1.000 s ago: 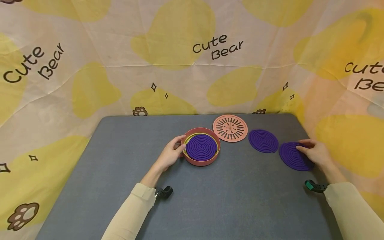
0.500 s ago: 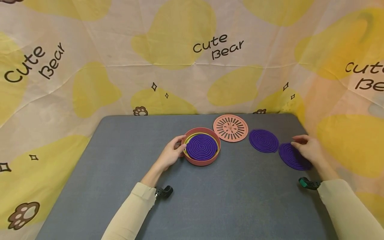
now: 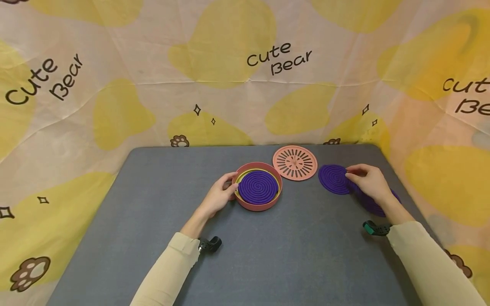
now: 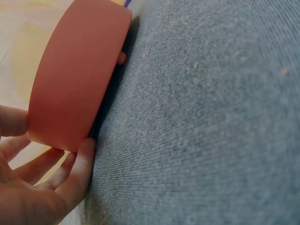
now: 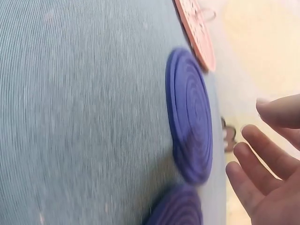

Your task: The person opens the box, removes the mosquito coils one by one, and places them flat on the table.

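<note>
My left hand [image 3: 218,197] holds the left side of a round reddish-pink mosquito coil box [image 3: 257,208]. In the left wrist view its thumb lies at one edge of the box wall [image 4: 79,75] and the fingers at the other. A purple mosquito coil [image 3: 257,187] lies flat inside, over a yellow liner [image 3: 250,171]. My right hand [image 3: 370,182] hovers over two more purple coils on the table, the left one [image 3: 332,179] near its fingertips and the right one [image 3: 368,203] partly hidden under it. In the right wrist view, nothing is between its spread fingers [image 5: 260,171].
A slotted pink lid [image 3: 294,163] lies behind the box, close to its rim. The grey table [image 3: 306,255] ends at a printed cloth backdrop [image 3: 222,51] at the back and right. Each wrist wears a dark strap [image 3: 209,244].
My right hand has moved left from the right-hand coil toward the other loose coil; both coils stay on the table. My left hand and the box have stayed in place.
</note>
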A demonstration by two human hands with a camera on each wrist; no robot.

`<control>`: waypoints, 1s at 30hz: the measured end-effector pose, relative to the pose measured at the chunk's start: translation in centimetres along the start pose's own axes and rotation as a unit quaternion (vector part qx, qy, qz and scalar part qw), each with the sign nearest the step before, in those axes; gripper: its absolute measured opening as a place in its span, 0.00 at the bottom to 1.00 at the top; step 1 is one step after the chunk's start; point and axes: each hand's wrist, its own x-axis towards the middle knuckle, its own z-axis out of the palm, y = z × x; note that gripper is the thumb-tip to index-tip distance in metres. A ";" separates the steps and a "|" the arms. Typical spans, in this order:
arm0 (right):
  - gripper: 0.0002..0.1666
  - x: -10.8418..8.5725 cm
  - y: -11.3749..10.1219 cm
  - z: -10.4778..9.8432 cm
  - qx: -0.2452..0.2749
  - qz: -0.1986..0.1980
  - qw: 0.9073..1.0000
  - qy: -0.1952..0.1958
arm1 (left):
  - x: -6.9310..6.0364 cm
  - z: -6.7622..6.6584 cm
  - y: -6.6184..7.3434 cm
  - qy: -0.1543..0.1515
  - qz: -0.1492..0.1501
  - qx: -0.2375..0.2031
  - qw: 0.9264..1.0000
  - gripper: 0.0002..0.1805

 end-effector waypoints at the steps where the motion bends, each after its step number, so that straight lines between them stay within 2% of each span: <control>1: 0.22 0.1 -0.2 0.3 0.001 -0.003 1.000 -0.002 | 0.0 0.0 0.0 0.000 0.000 0.000 1.000 0.24; 8: 0.20 0.8 -1.7 2.2 0.012 -0.019 1.000 -0.020 | 0.1 0.0 0.0 -0.007 0.000 -0.006 1.000 0.25; 14: 0.19 1.7 -3.8 3.8 0.028 -0.037 0.998 -0.034 | 0.1 -0.2 -0.1 -0.004 0.004 -0.014 1.000 0.25; 25: 0.17 2.9 -6.6 6.9 0.040 -0.050 0.997 -0.051 | 0.2 -0.2 -0.2 -0.002 0.001 -0.005 1.000 0.24; 30: 0.17 3.0 -7.7 8.0 0.063 -0.052 0.995 -0.065 | 0.3 0.0 -0.1 -0.003 0.002 -0.005 1.000 0.24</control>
